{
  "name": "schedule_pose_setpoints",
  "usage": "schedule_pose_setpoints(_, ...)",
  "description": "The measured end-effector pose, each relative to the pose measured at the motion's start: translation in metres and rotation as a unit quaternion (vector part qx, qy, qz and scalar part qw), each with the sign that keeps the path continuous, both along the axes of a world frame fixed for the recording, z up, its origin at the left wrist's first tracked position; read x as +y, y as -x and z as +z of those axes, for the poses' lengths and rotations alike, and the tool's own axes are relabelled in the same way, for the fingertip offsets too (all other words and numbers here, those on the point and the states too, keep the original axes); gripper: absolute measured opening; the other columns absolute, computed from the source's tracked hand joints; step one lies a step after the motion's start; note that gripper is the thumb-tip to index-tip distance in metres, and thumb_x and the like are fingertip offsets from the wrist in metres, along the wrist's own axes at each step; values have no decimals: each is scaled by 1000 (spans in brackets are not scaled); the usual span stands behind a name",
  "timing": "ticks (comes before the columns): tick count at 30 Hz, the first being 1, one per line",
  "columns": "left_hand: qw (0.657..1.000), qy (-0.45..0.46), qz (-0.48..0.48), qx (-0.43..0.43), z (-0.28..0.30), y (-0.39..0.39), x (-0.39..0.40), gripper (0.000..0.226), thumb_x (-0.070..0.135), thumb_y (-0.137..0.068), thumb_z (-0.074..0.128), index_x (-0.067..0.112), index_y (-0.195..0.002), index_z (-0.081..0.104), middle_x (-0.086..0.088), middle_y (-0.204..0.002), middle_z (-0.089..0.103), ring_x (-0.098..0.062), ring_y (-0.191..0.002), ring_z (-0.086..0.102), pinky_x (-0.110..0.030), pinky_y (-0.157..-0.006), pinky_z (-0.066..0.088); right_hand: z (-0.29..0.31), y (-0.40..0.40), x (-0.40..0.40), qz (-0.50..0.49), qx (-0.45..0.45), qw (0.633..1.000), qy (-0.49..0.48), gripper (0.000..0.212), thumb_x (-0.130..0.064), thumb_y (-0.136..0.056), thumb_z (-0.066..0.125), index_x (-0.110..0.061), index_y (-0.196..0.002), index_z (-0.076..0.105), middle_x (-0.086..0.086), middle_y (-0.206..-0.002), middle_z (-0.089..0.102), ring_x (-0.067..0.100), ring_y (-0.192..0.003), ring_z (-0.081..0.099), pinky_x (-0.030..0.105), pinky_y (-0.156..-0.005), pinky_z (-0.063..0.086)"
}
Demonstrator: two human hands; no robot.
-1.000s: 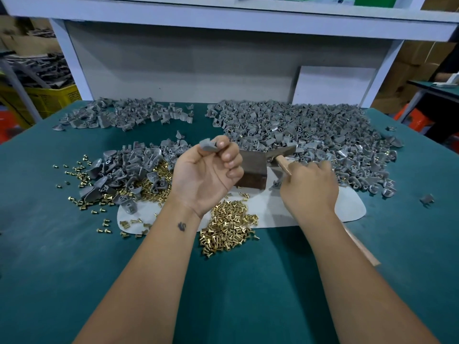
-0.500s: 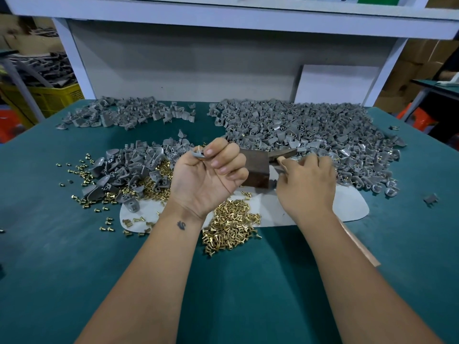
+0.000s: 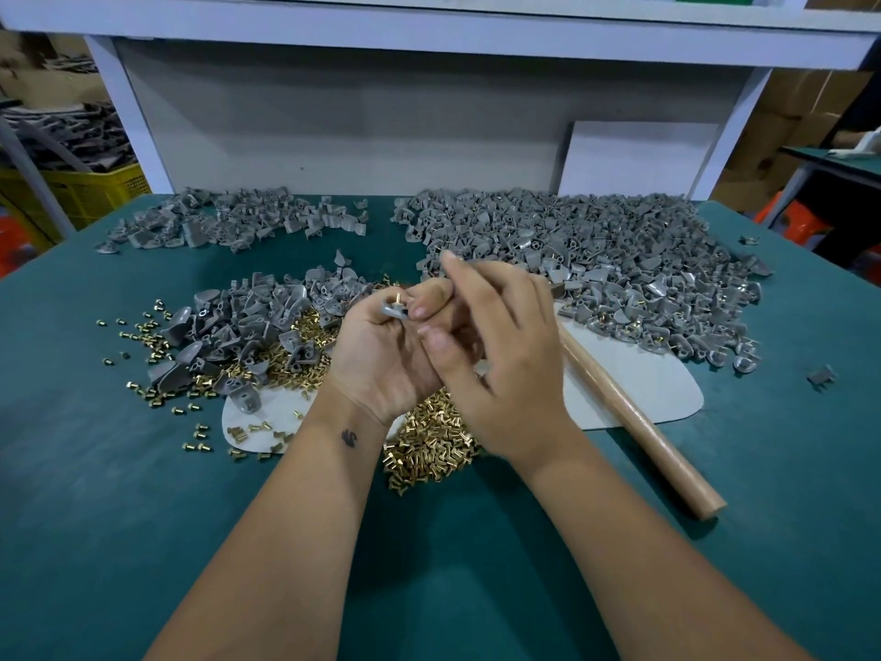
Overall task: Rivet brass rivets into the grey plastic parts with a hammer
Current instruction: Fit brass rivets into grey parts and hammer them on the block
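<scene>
My left hand (image 3: pixel 381 355) is raised, palm toward me, and pinches a grey plastic part (image 3: pixel 392 311) with a brass rivet (image 3: pixel 397 295) standing up out of it. My right hand (image 3: pixel 496 345) lies across it from the right with fingers loosely extended, touching the left fingers and holding nothing I can see. The hammer (image 3: pixel 634 422) lies on the table to the right, with its wooden handle pointing toward me and its head mostly hidden behind the right hand. A heap of loose brass rivets (image 3: pixel 429 450) sits under my wrists.
A pile of grey parts mixed with rivets (image 3: pixel 248 326) lies to the left. A large pile of grey parts (image 3: pixel 610 264) fills the back right, a smaller one (image 3: pixel 229 221) the back left. A white pad (image 3: pixel 643 388) covers the green table (image 3: pixel 119 517). A stray part (image 3: pixel 821 375) lies far right.
My right hand has let go of the hammer, which now lies on the table, and has moved left onto my left hand. The part in my left hand now shows a rivet.
</scene>
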State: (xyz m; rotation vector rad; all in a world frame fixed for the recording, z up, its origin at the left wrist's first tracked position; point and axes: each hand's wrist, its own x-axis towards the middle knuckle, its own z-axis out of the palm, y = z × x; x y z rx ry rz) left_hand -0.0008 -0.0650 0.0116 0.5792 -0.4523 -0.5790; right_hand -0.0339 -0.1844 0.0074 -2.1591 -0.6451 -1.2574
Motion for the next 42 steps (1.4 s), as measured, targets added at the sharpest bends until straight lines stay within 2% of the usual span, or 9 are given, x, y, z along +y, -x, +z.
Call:
schedule_pose_setpoints(7,985,-122,112,38,-6,-6,-4,35,22,-77,50,1,-97,70,-14,-94,70,-23,-87,70,-31,-72,61,-1,-5,7,-36,-47,998,23,19,-14,-90,64,-8,-106,72,8,-99,66,29,-92,57,42,-81,46)
schedule_pose_setpoints(15,977,-144,154,26,1,-15,9,44,34,-87,39,10,-80,75,0,-63,54,-10,-50,39,-20,-47,33,17,-42,-8,-38,-6,999,-10,20,-14,-89,57,-4,-103,68,4,-93,68,16,-89,55,15,-81,37)
schedule_pose_setpoints(19,948,-142,278,71,0,-24,21,36,24,-95,37,8,-92,69,1,-62,49,-7,-47,31,-18,-42,24,36,-91,-25,-122,70,989,-37,29,-24,-96,51,-8,-117,61,3,-100,67,15,-91,56,26,-79,49)
schedule_pose_setpoints(22,889,-193,410,63,1,-26,29,24,14,-96,41,10,-93,65,4,-61,51,-6,-47,35,-16,-41,26,42,-128,-46,-296,234,924,-58,65,-32,-96,51,-13,-150,20,10,-142,44,25,-129,40,42,-108,36)
schedule_pose_setpoints(25,795,-304,524,38,2,-26,37,22,9,-94,47,16,-89,68,7,-64,59,-2,-49,46,-15,-45,35,35,-129,-46,-333,321,884,-62,81,-29,-93,55,-18,-153,1,16,-158,14,33,-144,16,44,-117,15)
schedule_pose_setpoints(30,559,-559,606,-96,-6,-29,51,34,4,-89,50,27,-109,65,6,-113,66,-21,-91,64,-44,-81,54,15,-87,1,-229,216,949,6,57,-22,-89,55,-21,-143,37,8,-147,35,25,-135,31,42,-113,27)
schedule_pose_setpoints(33,427,-742,484,-182,-19,-33,55,55,10,-89,52,21,-143,46,-3,-150,44,-28,-142,33,-48,-119,23,2,-51,23,-65,135,985,88,34,-11,-86,55,-11,-119,61,7,-111,61,22,-102,56,33,-87,49)
schedule_pose_setpoints(36,395,-811,393,-177,-25,-31,52,53,19,-93,47,21,-146,43,-8,-151,43,-28,-145,27,-51,-119,16,-14,-31,30,3,173,967,190,26,-13,-88,51,-11,-106,69,5,-91,65,25,-88,59,36,-71,51)
schedule_pose_setpoints(42,429,-766,439,-189,-26,-31,56,37,11,-89,53,27,-118,69,-6,-123,64,-31,-114,54,-43,-96,45,-24,-34,35,23,277,927,252,49,-28,-94,46,-21,-142,43,-4,-127,53,20,-113,42,36,-93,40)
